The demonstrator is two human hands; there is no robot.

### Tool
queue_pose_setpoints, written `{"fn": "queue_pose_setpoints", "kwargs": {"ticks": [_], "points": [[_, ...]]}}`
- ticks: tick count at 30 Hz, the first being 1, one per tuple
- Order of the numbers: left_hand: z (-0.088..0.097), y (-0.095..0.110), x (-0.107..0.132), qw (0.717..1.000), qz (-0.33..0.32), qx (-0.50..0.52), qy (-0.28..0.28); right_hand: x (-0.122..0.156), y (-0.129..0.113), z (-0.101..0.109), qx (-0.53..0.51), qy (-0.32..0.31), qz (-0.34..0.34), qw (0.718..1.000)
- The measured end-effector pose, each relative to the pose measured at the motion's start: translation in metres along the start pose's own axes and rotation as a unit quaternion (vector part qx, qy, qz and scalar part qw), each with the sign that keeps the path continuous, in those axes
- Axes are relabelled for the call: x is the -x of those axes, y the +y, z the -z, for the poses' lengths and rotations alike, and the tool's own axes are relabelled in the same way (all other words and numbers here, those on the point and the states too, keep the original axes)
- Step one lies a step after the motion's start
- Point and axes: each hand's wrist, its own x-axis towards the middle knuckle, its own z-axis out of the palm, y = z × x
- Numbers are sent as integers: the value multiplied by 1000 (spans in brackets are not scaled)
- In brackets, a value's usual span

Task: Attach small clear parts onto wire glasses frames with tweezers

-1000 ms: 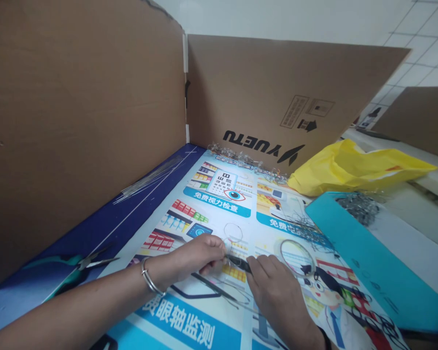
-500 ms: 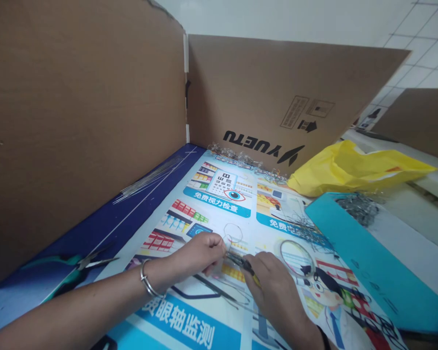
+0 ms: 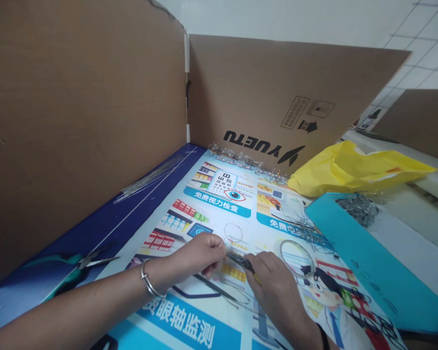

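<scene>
"What's the surface?"

"A poster [image 3: 219, 335] with a blue border [image 3: 131, 228]. Reckoning from the hands, plain cardboard [image 3: 83, 121] stands at ten o'clock and a YUETU panel [image 3: 277, 73] just past twelve, with a pale wall [image 3: 277, 17] above it and white tiles [image 3: 427, 43] towards two."

"And on the poster?"

"Tangled wire [image 3: 241, 154] along the panel's foot, at twelve. Loose wires [image 3: 148, 181] lie on the border at ten, green pliers [image 3: 81, 263] at nine. A hoop [image 3: 308, 251] lies at three; beyond it is a teal box [image 3: 372, 257] with a wire heap [image 3: 359, 209] on it. A yellow bag [image 3: 354, 170] sits at two."

"Now the left fingers?"

"The left hand [image 3: 211, 253] has thumb and forefinger pinched tight at the lower end of a thin wire loop [image 3: 241, 231], which rises at twelve, just above the fingertips."

"The right?"

"The right hand [image 3: 273, 282] is curled round dark pliers [image 3: 243, 262]. Their nose points to ten, right at the left fingertips."

"Gripping the wire?"

"I can't tell; the tip is too small to see."
</scene>
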Motion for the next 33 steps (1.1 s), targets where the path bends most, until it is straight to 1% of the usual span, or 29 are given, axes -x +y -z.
{"fn": "queue_pose_setpoints", "kwargs": {"ticks": [9,19,27,33], "points": [[1,6,5,999,-4,39,-35,1,0,-1,-15,3,6,1000],[4,10,6,995,12,69,-77,0,-2,0,-42,10,-4,999],[4,11,6,995,4,54,-78,-2,-3,5,-30,15,10,999],[5,9,5,998,-14,11,-62,-4,-2,5,-7,13,24,1000]]}}
